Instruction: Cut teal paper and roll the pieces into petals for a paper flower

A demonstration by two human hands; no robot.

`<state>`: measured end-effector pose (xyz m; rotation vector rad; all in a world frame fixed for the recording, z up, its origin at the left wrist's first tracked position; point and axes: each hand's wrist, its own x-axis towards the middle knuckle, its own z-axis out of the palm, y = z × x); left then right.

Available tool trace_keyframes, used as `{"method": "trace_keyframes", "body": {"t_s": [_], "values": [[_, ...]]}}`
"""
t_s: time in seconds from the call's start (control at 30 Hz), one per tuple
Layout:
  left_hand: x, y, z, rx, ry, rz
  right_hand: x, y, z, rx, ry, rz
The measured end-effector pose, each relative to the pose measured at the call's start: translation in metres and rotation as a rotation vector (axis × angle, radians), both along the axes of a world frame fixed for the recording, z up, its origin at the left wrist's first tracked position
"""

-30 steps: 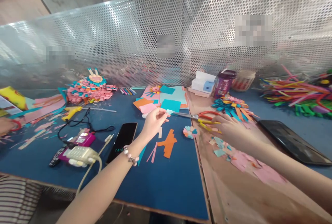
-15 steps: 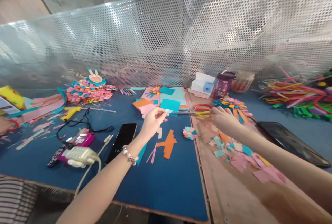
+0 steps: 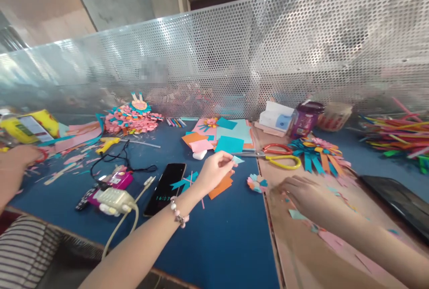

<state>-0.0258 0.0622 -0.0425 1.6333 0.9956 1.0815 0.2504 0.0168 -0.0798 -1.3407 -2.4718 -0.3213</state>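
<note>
Right hand (image 3: 301, 195) off scissors (image 3: 266, 155), half-cupped

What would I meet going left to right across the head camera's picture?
Yellow packet, yellow glue gun, phone showing a clock, left hand, pale blue paper piece, small paper flower, right hand, black flat object.

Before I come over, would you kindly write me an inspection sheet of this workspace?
Surface: blue tabletop meets brown board.
Job's things: scissors lie across that seam; paper flower beside it.
Clutter: paper scraps near the right forearm; phone left of the left forearm.
Hands: left hand pinches a pale blue paper piece; right hand apart from the scissors, holding unclear.
Cables: black cord loosely looped; pale cord crosses the front edge.
Surroundings: perforated metal panel behind; another person's hand far left.
</note>
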Motion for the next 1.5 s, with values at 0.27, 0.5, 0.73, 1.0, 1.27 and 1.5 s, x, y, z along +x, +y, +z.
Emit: {"method": "trace_keyframes", "body": {"t_s": [0.27, 0.5, 0.73, 1.0, 1.27, 1.5], "values": [[-0.001, 0.004, -0.001, -0.089, -0.002, 0.030, -0.037, -0.018, 0.022, 0.059, 0.102, 0.080], [-0.028, 0.025, 0.016, -0.240, -0.387, 0.090, -0.089, -0.030, 0.027, -0.098, 0.184, 0.240], [-0.037, 0.034, 0.017, -0.498, -0.633, 0.068, -0.140, -0.012, 0.015, -0.019, 0.052, 0.253], [-0.035, 0.030, 0.019, -0.354, -0.495, 0.109, -0.141, 0.008, 0.003, 0.053, -0.033, 0.169], [-0.032, 0.023, 0.024, -0.219, -0.376, 0.153, -0.130, -0.021, 0.012, 0.052, 0.026, 0.200], [-0.038, 0.024, 0.031, -0.286, -0.549, 0.084, -0.177, -0.007, 0.025, -0.071, 0.027, 0.312]]}}
